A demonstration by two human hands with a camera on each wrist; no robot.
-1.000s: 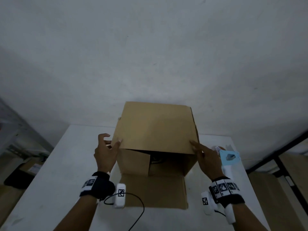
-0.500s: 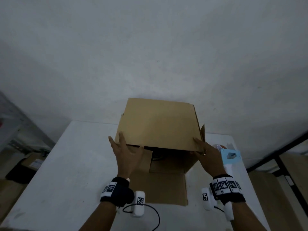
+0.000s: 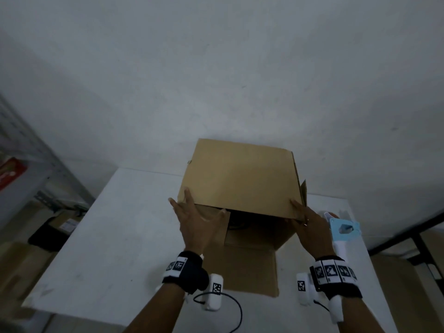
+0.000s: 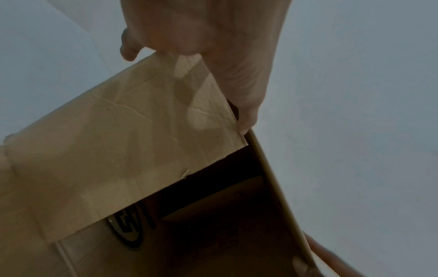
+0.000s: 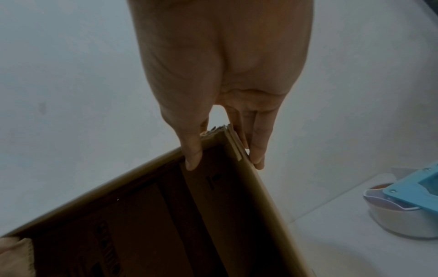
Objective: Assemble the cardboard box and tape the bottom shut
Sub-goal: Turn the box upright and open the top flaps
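Observation:
A brown cardboard box (image 3: 240,179) lies on its side on the white table (image 3: 115,236), its open end facing me. One long flap (image 3: 249,272) lies flat on the table in front of it. My left hand (image 3: 189,215) rests flat, fingers straight, on the left side flap (image 4: 113,159) and presses it inward. My right hand (image 3: 304,218) pinches the right corner of the upper flap (image 5: 222,142), thumb inside and fingers outside. The box's inside is dark. A blue and white tape dispenser (image 3: 344,230) sits on the table right of the box, also in the right wrist view (image 5: 407,206).
A pale wall stands close behind the table. A metal shelf (image 3: 26,164) and a cardboard box on the floor (image 3: 60,224) are to the left. A dark frame (image 3: 408,239) runs past the table's right edge.
My left hand left the box's outer left side and came round to the front, folding the left side flap inward. The right hand stayed at the right corner.

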